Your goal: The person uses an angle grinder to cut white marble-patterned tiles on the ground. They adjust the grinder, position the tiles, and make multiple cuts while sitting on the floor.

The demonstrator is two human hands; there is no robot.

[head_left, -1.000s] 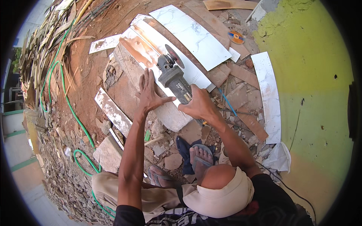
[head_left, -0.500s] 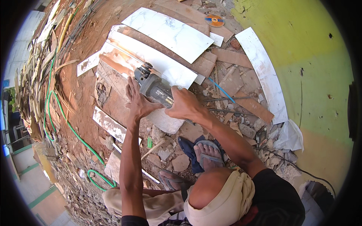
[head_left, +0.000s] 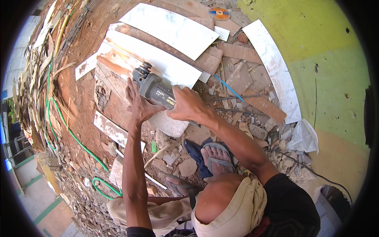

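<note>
Many split wooden strips (head_left: 30, 106) are heaped at the far left, with a green hose (head_left: 84, 147) running down beside them. Next, the left hand (head_left: 139, 108) lies with fingers extended at the near edge of a white tile (head_left: 177, 67), clasping nothing; whether its thumb touches the tool cannot be told. Just right of it, a dark angle grinder (head_left: 152, 87) is over the tile. The right hand (head_left: 187, 104) is wrapped round the grinder's body. Farther right come an orange disc (head_left: 219, 14), a thin blue strip (head_left: 229, 89) and a long pale slab (head_left: 273, 71) beside the green-yellow wall (head_left: 335, 67).
</note>
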